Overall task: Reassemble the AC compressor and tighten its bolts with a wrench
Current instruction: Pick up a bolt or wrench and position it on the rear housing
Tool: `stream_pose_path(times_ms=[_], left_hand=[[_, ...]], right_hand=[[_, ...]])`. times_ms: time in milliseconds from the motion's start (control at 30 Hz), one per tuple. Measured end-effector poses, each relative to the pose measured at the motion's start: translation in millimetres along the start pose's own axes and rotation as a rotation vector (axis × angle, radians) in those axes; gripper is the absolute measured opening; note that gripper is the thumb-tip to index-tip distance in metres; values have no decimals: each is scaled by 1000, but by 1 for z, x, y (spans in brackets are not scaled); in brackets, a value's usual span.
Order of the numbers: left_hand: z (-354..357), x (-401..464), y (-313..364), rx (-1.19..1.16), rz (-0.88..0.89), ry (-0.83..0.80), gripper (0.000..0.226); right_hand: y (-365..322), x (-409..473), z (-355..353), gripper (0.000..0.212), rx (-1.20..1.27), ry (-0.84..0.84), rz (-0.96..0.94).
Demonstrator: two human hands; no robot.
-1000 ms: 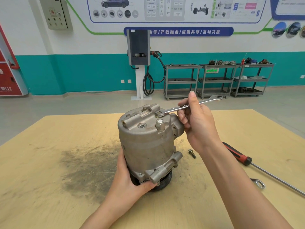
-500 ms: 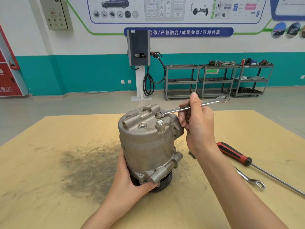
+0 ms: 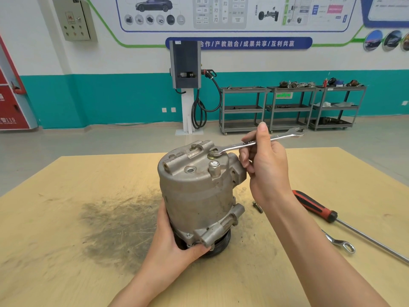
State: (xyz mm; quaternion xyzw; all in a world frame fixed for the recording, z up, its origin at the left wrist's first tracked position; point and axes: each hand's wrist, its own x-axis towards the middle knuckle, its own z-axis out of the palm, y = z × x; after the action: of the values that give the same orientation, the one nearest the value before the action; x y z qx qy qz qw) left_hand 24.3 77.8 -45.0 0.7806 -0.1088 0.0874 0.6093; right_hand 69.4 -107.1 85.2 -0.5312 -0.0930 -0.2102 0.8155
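Compressor gripped by left hand; right hand grips one wrench; second wrench lies nearby.

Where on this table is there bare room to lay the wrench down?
Free: the table left of the compressor, though a dark smudge soils it, and the far right corner. Crowded: right of the compressor, with a loose bolt, screwdriver and second wrench.

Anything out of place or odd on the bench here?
One loose bolt lies on the table right of the compressor, not fitted. A dark grimy smear stains the tabletop left of it.
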Motion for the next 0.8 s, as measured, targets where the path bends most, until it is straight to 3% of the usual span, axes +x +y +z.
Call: stream_pose_path(times_ms=[133, 333, 400, 567, 800], left_hand=[[0, 0, -1, -6, -7, 1, 118], [3, -1, 2, -30, -14, 30, 115], [7, -3, 2, -43, -9, 65, 119], [24, -13, 13, -60, 3, 173, 134], [37, -33, 22, -238, -39, 251, 153]], right_hand=[[-9, 2, -3, 41, 99, 42, -1], [-41, 11, -34, 37, 141, 177, -146], [-45, 11, -50, 37, 30, 173, -162], [-17, -4, -91, 29, -561, 0, -51], [18, -15, -107, 25, -771, -31, 35]])
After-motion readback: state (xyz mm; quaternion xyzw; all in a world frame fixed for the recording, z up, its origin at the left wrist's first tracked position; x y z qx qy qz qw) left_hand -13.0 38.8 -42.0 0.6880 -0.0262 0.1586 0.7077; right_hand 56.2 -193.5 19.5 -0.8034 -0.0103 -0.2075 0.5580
